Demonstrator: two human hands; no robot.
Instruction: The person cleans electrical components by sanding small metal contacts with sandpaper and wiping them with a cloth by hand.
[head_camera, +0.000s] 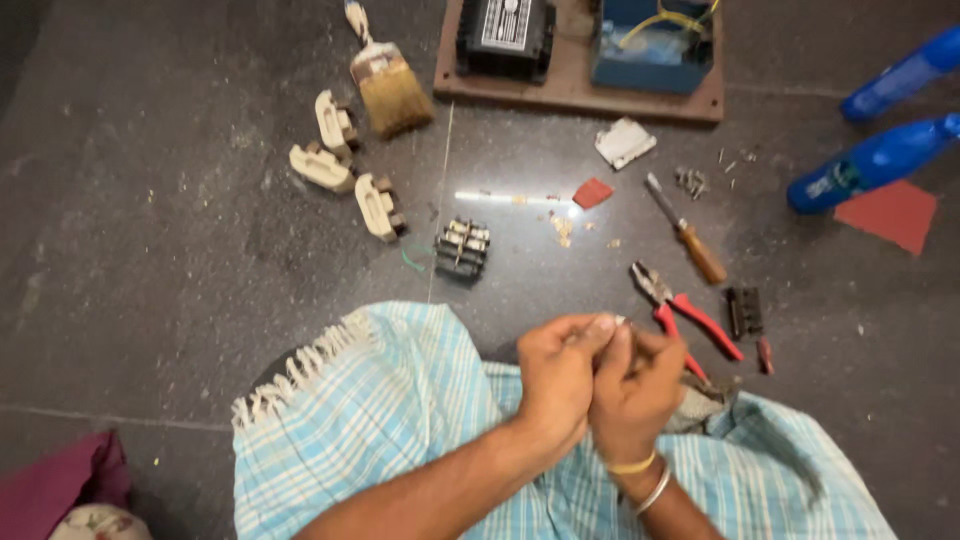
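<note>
Both hands (600, 375) pinch something too small to identify.

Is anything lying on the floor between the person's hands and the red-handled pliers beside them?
Nothing visible does. The left hand and right hand are pressed together over the lap, pinching something too small to identify. The red-handled pliers lie on the dark floor just beyond the right hand, their handles running right up to it with no object between.
</note>
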